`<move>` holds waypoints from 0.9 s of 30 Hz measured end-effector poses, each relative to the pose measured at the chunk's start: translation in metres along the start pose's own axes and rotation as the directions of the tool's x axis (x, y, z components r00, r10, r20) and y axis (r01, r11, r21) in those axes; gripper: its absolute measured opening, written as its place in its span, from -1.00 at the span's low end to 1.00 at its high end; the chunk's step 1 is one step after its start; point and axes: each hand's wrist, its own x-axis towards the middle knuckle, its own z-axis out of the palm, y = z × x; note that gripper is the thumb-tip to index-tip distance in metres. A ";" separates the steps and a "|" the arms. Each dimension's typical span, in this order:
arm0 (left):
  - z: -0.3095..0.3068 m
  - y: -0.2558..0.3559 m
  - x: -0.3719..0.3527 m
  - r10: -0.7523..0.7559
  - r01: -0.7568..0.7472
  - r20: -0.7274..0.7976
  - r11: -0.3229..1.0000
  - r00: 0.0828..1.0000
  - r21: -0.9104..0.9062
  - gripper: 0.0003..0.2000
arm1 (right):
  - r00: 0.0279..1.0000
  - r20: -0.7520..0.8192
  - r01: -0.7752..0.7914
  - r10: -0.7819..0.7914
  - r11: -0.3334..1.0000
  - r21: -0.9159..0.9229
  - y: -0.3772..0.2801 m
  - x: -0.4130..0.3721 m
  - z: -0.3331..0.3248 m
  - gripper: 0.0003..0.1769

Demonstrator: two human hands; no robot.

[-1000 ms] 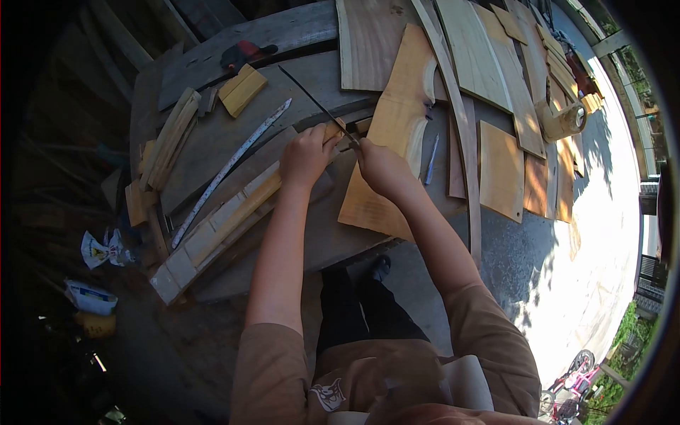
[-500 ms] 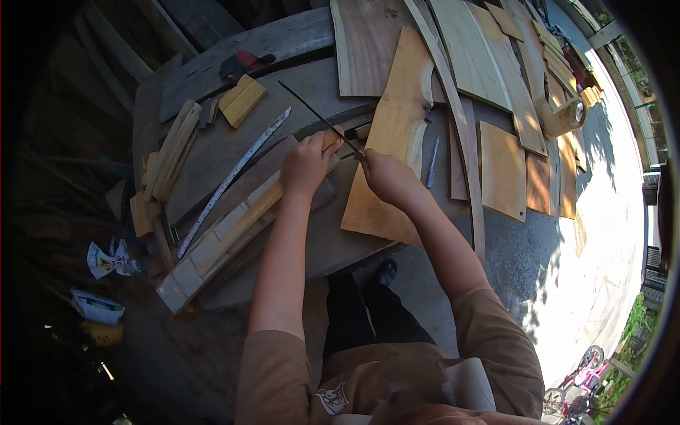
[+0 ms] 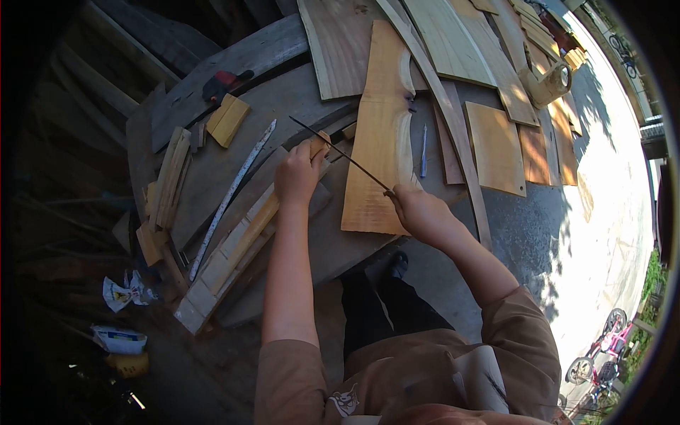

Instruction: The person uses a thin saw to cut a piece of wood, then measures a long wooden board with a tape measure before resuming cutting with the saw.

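A thin dark blade-like tool runs slantwise across a small wood block. My right hand is closed around the tool's near end, above the edge of a wide orange-brown board. My left hand grips the small block, its fingers close to the tool. Beneath the left hand, a long narrow wood piece stretches toward the lower left. A speckled white strip lies to its left.
Left on the table are a yellowish block, a red and black object and stacked offcuts. Boards cover the right side, with a blue pen-like item and a cylindrical container. A bicycle stands lower right.
My right hand has moved toward the lower right, drawing the tool along so that more of it shows between my hands. The whole view has shifted slightly.
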 end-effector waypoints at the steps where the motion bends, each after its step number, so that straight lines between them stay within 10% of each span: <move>1: 0.000 0.000 0.001 -0.010 0.010 0.013 1.000 1.000 0.013 -0.66 | 1.000 0.001 0.023 -0.023 1.000 0.010 -0.010 0.020 -0.003 -0.80; 7: -0.002 0.001 0.001 0.058 -0.057 -0.007 0.996 0.998 0.071 -0.69 | 0.987 -0.097 0.130 -0.126 0.991 0.026 -0.028 0.068 0.013 -0.80; 14: 0.000 -0.001 0.002 0.079 -0.077 -0.016 0.993 0.997 0.086 -0.68 | 0.993 0.044 -0.112 0.110 0.993 0.044 0.023 -0.042 0.010 -0.73; 27: 0.002 -0.001 0.002 0.069 -0.069 -0.006 0.995 0.998 0.071 -0.69 | 0.994 -0.095 0.066 -0.056 0.993 0.101 -0.014 0.048 0.024 -0.78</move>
